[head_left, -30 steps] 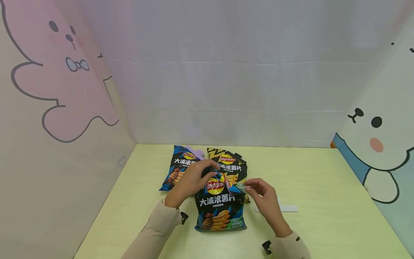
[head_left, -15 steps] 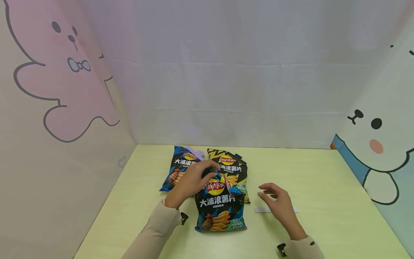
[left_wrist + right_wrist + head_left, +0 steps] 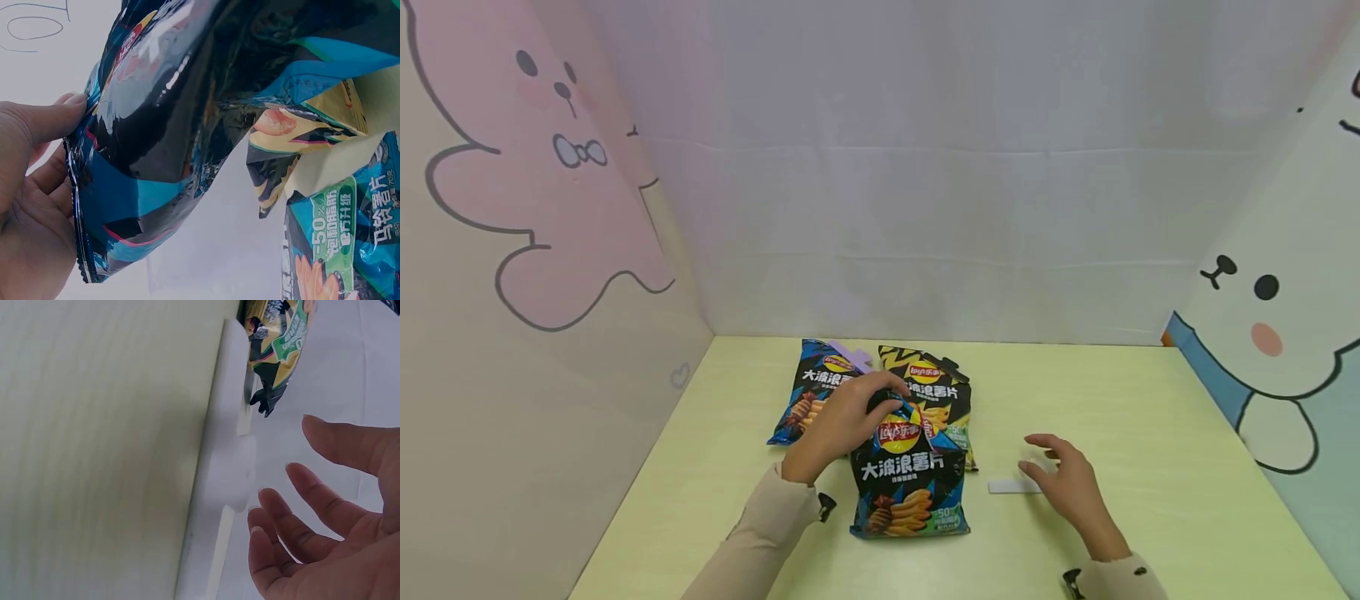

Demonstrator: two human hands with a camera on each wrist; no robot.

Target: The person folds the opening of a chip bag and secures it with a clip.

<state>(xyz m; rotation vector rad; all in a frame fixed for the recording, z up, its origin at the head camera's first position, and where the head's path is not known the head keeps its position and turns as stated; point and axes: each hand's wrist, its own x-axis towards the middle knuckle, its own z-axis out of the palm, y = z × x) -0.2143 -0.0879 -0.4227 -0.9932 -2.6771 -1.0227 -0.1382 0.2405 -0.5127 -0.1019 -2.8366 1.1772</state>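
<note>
My left hand (image 3: 846, 417) pinches the folded top of a blue-and-black chip bag (image 3: 910, 492), thumb and fingers on its upper left edge. The bag stands at the middle of the table, its top corner folded over to the right. In the left wrist view the thumb presses on the crimped edge of the chip bag (image 3: 150, 150). My right hand (image 3: 1067, 483) hovers over a white bar-shaped clip (image 3: 1011, 486), fingers apart and holding nothing. The right wrist view shows that clip (image 3: 215, 456) lying left of the fingertips, with a short tab along one side.
Behind stand a second blue chip bag (image 3: 808, 400) with a purple clip (image 3: 852, 356) across its top, and a yellow-and-black chip bag (image 3: 925, 387) with a black clip (image 3: 951, 367). A white curtain (image 3: 880, 208) rises behind the pale yellow table (image 3: 1150, 433).
My right hand has moved away from the held bag, to the right and slightly nearer, to above the white clip. The left hand and the bag have stayed in place.
</note>
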